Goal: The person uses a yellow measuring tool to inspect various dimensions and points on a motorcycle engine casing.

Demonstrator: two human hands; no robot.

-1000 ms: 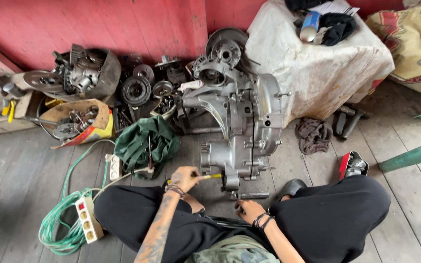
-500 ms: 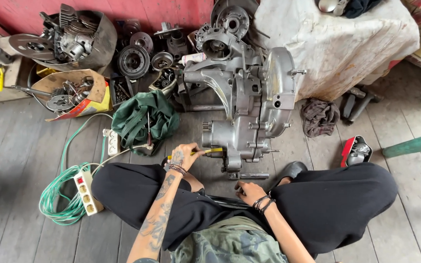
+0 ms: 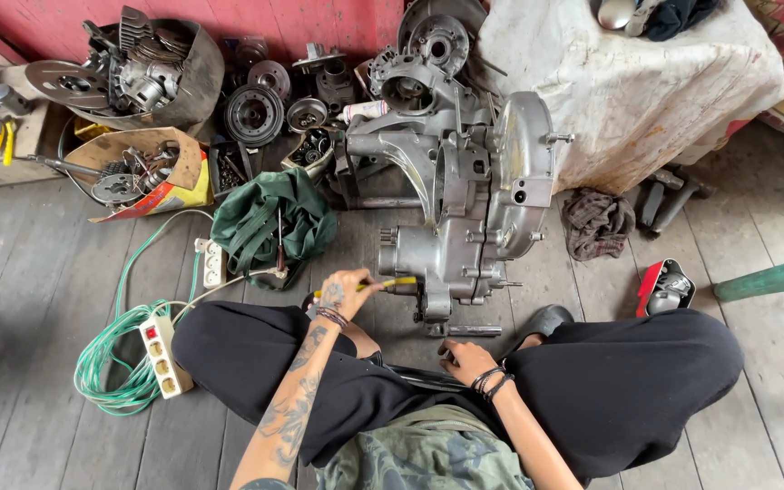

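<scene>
- The left hand [image 3: 345, 292] is closed around a yellow-handled screwdriver [image 3: 383, 284], whose tip is pointed at the grey cast-metal engine casing [image 3: 465, 209] at three o'clock of the hand.
- The right hand [image 3: 466, 359] is laid loosely open on the plank floor [image 3: 38, 272], nothing gripped, at six o'clock of the casing.
- One screwdriver, one casing, two hands are counted.

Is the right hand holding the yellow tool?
No, the left hand grips the yellow tool against the engine; the right hand is empty.
</scene>
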